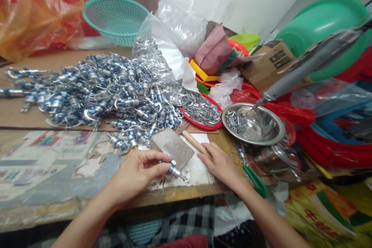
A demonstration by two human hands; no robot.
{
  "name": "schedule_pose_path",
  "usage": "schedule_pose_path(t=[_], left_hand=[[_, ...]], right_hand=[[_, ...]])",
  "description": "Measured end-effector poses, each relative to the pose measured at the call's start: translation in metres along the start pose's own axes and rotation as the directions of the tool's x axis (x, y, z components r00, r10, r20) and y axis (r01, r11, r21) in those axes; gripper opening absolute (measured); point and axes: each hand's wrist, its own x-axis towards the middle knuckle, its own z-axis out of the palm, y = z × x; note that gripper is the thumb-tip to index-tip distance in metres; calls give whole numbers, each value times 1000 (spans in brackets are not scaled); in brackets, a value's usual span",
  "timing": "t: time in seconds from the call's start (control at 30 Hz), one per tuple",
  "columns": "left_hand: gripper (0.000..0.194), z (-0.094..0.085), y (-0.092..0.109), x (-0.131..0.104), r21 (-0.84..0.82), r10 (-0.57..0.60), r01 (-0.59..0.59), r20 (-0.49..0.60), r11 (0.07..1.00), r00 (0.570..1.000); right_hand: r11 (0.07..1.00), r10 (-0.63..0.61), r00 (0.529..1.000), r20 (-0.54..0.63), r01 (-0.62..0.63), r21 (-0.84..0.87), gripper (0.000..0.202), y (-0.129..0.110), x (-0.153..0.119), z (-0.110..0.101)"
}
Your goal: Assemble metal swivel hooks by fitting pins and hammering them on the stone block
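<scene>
Pinched between the thumb and fingers of my left hand (pixel 141 168) is a small blue-and-silver metal fitting (pixel 176 171), its thin looped end pointing right. It is over the near edge of a flat grey metal plate (pixel 173 147) on the table. My right hand (pixel 219 162) is closed round the wooden handle of a hammer (pixel 194 142); the hammer's head rests by the plate's far right corner. A large heap of similar blue-and-silver fittings (pixel 95 89) covers the table beyond my left hand.
A red tray (pixel 220 123) of small metal strips and a steel bowl (pixel 273 133) of pins stand beyond my right hand. A grey power tool (pixel 314 62) hangs over the bowl. A green-handled tool (pixel 255 182) lies at right. A teal basket (pixel 116 19) stands behind the heap.
</scene>
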Motion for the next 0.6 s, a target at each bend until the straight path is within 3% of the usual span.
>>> schedule_pose_path(t=[0.07,0.13,0.23,0.4,0.47,0.6], left_hand=[[16,1,0,1,-35,9,-9,4,999,1000],[19,1,-1,1,-99,28,-27,5,995,1000],[32,2,-3,1,-192,42,-37,24,981,999],[38,3,-6,2,-238,65,-54,38,970,997],[39,3,-7,2,-245,68,-58,35,968,997],[41,3,-8,2,-244,65,-55,32,968,997]], right_hand=[[995,44,999,-1,-43,93,21,1,-3,1],[980,48,996,-73,-33,194,22,-3,-12,-7],[955,-46,984,-173,94,281,35,-13,-31,-29],[925,-239,925,-295,309,219,52,-29,-62,-55],[927,-282,917,-282,336,167,54,-33,-66,-54],[932,-350,928,-128,359,53,52,-38,-67,-46]])
